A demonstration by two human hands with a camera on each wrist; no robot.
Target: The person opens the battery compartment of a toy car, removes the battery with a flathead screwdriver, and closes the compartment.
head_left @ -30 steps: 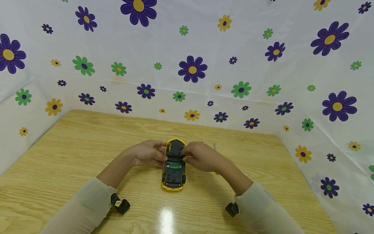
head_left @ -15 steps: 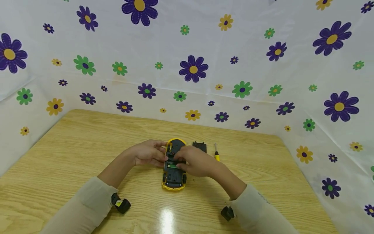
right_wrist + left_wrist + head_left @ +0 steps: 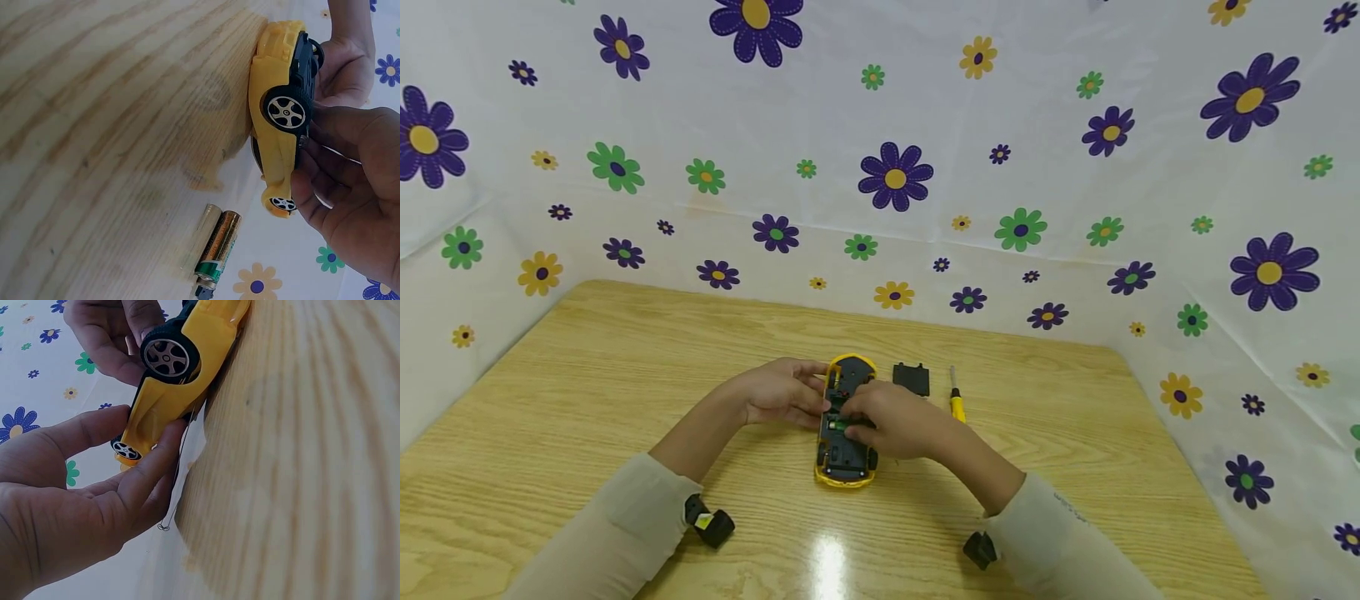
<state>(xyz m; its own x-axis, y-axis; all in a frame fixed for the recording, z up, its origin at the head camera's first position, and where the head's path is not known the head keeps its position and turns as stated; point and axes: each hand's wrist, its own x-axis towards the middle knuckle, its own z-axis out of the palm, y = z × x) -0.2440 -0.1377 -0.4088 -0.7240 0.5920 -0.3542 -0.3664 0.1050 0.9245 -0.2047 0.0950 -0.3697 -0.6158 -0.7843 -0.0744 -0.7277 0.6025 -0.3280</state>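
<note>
Yellow toy car (image 3: 850, 452), glossy shell down and matte black underside up, sits on the wood-grained desk (image 3: 1045, 400), short of its back edge, left hand (image 3: 784, 393) grasping its flank. Right hand (image 3: 891, 421) is over the underside, fingers bent at a green cylindrical battery (image 3: 837, 425); whether they pinch it, I cannot tell! It's further in than a second ago, and the flat black cover (image 3: 912, 379) now shows beside the slim yellow-handled screwdriver (image 3: 957, 406).

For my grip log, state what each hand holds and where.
Left hand: the yellow toy car, by one long side. Right hand, over the green battery: cannot tell.
</note>
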